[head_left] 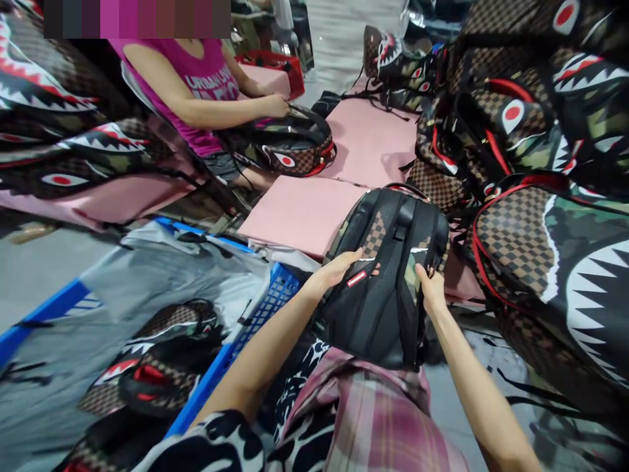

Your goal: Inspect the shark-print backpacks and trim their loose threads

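A backpack (381, 308) rests partly on my lap and against the pink table edge, its black back panel and shoulder straps facing up. Checkered and camouflage patches show on the straps, and a small red label sits on the left one. My left hand (339, 270) is closed around the left shoulder strap, fingertips showing past its inner edge. On the other side my right hand (432, 290) grips the backpack's right edge by the right strap, thumb on top. The fingers of that hand are mostly hidden behind the bag.
Pink tabletop (299, 213) extends ahead. Across it, a person in a magenta shirt (196, 92) handles another backpack (295, 144). Piled shark-print backpacks (531, 242) crowd the right, with more at left. A blue crate (280, 288) lined with grey sheeting holds several bags at lower left.
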A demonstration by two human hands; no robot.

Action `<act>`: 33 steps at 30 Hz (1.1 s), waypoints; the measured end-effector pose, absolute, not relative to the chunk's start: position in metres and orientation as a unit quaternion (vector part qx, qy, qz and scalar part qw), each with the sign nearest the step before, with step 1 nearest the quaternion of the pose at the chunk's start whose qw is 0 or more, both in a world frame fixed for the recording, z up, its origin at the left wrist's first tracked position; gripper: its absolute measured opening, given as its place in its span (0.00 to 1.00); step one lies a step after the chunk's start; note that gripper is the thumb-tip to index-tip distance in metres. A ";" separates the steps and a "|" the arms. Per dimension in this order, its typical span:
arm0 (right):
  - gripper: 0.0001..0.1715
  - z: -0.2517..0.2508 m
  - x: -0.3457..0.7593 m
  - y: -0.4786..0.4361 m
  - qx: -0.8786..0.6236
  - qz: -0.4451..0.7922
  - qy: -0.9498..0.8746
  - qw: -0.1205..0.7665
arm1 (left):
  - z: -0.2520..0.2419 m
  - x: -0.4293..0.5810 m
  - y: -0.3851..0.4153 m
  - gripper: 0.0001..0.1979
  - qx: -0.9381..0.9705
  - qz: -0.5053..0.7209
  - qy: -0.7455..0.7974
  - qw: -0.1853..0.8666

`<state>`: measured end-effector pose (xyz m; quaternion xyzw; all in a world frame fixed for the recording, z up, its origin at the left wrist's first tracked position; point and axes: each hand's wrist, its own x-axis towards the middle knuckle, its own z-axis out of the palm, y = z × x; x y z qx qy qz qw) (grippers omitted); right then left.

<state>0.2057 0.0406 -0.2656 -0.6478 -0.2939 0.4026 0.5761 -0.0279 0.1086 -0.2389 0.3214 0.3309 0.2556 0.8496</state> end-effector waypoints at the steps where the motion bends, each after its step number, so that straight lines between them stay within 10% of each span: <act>1: 0.21 -0.269 0.207 0.041 -0.647 0.407 -0.288 0.577 | -0.241 -0.029 0.108 0.22 0.319 0.253 0.328 0.853; 33: 0.27 -0.281 0.227 0.027 -0.609 0.475 -0.227 0.593 | -0.251 -0.029 0.095 0.24 0.309 0.239 0.341 0.855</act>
